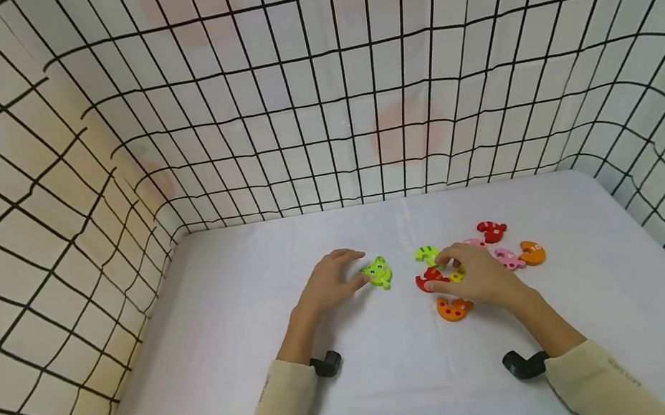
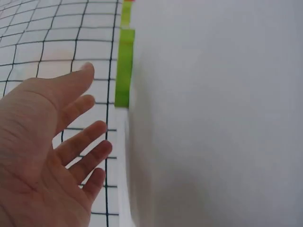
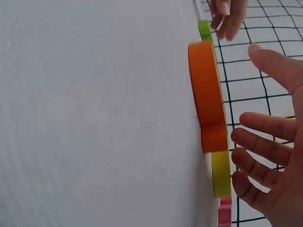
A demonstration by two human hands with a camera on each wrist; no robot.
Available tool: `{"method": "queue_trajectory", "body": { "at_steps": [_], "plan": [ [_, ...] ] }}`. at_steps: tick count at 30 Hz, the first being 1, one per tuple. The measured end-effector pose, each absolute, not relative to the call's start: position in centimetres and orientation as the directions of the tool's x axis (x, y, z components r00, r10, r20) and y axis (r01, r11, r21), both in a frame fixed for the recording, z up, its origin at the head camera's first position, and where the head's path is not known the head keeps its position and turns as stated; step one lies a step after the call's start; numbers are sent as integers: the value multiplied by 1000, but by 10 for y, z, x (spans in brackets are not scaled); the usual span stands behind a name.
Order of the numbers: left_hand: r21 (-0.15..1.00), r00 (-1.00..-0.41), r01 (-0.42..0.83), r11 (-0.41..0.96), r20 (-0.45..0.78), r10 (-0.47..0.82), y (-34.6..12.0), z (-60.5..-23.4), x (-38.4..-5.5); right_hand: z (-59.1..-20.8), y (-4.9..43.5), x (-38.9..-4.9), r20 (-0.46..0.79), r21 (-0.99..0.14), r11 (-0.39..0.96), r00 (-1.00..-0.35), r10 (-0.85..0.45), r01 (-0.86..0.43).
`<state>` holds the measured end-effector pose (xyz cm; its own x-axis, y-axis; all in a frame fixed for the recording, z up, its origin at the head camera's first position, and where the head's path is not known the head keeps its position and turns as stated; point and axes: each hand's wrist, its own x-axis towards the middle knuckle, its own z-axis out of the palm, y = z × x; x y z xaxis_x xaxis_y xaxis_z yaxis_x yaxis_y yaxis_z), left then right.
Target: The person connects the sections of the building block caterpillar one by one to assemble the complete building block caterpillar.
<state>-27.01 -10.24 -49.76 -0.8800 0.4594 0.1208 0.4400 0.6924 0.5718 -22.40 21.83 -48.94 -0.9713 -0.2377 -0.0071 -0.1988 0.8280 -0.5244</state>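
Observation:
My left hand (image 1: 330, 282) reaches beside a light green piece with a smiling animal face (image 1: 378, 273), its thumb and fingers spread at the piece's left edge. In the left wrist view, the fingers are apart with nothing between them. Over a loose group of colourful flat pieces hovers my right hand (image 1: 480, 275), fingers loosely bent. Under or near it lie a red piece (image 1: 427, 281), a green striped piece (image 1: 426, 254), a yellow piece (image 1: 456, 276) partly hidden by the hand, and an orange piece with red dots (image 1: 453, 309). The right wrist view shows that palm holding nothing.
Farther right lie a pink piece (image 1: 508, 258), an orange piece (image 1: 532, 253) and a red striped piece (image 1: 492, 231). All rest on a white-covered table (image 1: 402, 399). Black wire grid (image 1: 316, 101) walls rise at the back and both sides.

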Motion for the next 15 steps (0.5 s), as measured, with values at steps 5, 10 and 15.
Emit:
{"method": "queue_trajectory", "body": {
  "at_steps": [5, 10, 15],
  "plan": [
    [604, -859, 457, 653, 109, 500, -93, -505, -270, -494, 212, -223, 3, -524, 824, -968, -252, -216],
    [602, -823, 522, 605, 169, 542, -86, -513, -272, -499, 207, -224, -9, -519, 831, -971, -239, -200],
    [595, -798, 573, 564, 247, 550, -80, -519, -275, -500, 206, -225, -8, -492, 848, -973, -232, -198]
  ]
}}
